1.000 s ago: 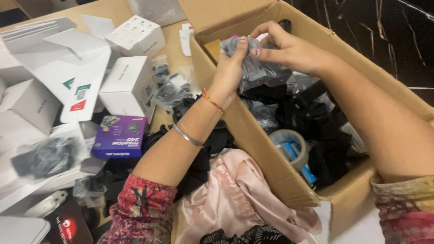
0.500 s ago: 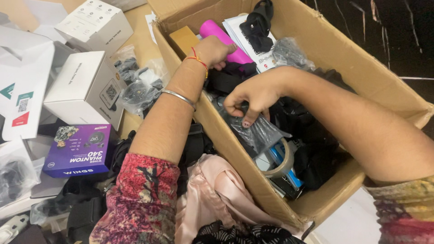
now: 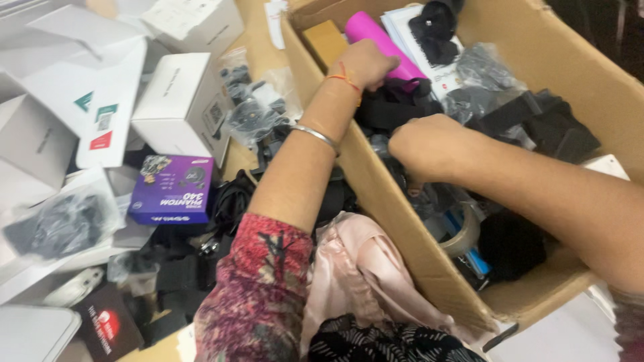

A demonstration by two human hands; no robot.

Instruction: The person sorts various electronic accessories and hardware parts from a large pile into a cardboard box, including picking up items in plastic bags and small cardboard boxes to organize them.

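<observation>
Both hands digging in cardboard box (image 3: 402,221) — left hand (image 3: 362,64) curling against pink cylinder (image 3: 382,43), right hand (image 3: 422,144) fisted among black pouches (image 3: 537,121), grip contents unclear; box looking mostly full, sorting far from finished.

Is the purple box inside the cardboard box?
No, the purple box lies outside the cardboard box, on the cluttered table among white boxes, to the left of the left hand.

Tan wooden surface (image 3: 251,17), bare only in strips at 12 o'clock. Open cardboard box (image 3: 402,221) at 3 o'clock, standing on it. White boxes (image 3: 178,107) stacked at 10 o'clock, purple box (image 3: 171,191) just below them. Clear bags of black parts (image 3: 251,121) between white boxes and cardboard box. Black box (image 3: 104,328) at 7 o'clock. Black straps (image 3: 235,198) near centre.
</observation>
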